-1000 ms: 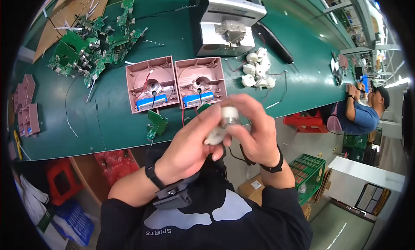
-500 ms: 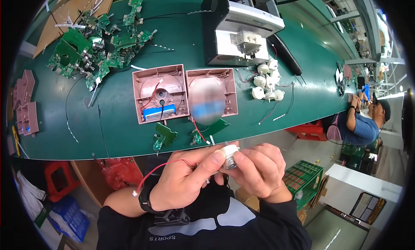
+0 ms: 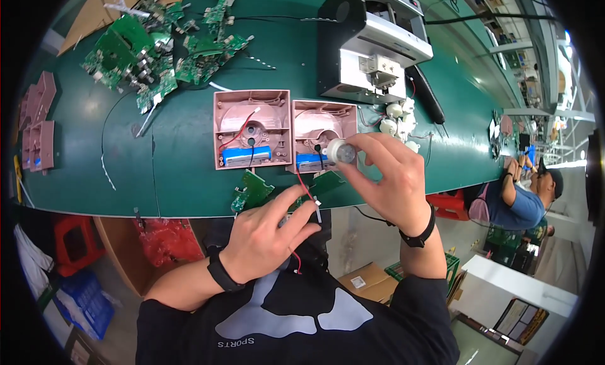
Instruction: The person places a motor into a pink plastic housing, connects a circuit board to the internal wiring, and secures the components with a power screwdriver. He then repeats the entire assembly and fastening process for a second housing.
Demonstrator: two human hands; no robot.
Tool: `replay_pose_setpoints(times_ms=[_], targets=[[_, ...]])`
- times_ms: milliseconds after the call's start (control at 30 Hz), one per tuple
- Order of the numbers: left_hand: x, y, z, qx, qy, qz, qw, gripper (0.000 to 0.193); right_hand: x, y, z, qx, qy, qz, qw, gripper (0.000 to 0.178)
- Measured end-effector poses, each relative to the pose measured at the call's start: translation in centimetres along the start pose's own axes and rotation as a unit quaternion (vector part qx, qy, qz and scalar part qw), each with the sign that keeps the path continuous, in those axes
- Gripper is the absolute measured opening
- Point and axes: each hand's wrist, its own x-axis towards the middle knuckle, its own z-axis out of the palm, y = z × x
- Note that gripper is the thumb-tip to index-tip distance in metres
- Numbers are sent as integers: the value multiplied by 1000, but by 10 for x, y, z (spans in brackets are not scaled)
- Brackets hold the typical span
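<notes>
My right hand pinches a small motor with a round white cap between thumb and fingers. The motor is above the lower right corner of the right-hand pink housing half. My left hand hovers at the table's near edge, fingers apart, its index fingertip beside a red wire with a white plug. Another red lead hangs below that hand; its upper part is hidden. Blue battery packs lie in both housing halves. Green circuit boards lie in front of them.
A heap of circuit boards covers the far left. At the back stands a black and silver machine, with white-capped parts and a black tool beside it. More pink housings lie left. A co-worker sits right.
My hands have separated. My right hand has carried the motor up and forward over the right housing half; my left hand has let go of it. The view has shifted slightly.
</notes>
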Motion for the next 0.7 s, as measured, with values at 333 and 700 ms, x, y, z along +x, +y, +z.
replay_pose_setpoints(times_ms=[333, 700], targets=[[0, -11, 13, 103, 3, 5, 995, 32, 24, 2, 11, -84, -47, -96, 991, 28], [1, -13, 11, 134, -11, 38, 990, 41, 25, 19, 17, -77, -68, -175, 979, 19]])
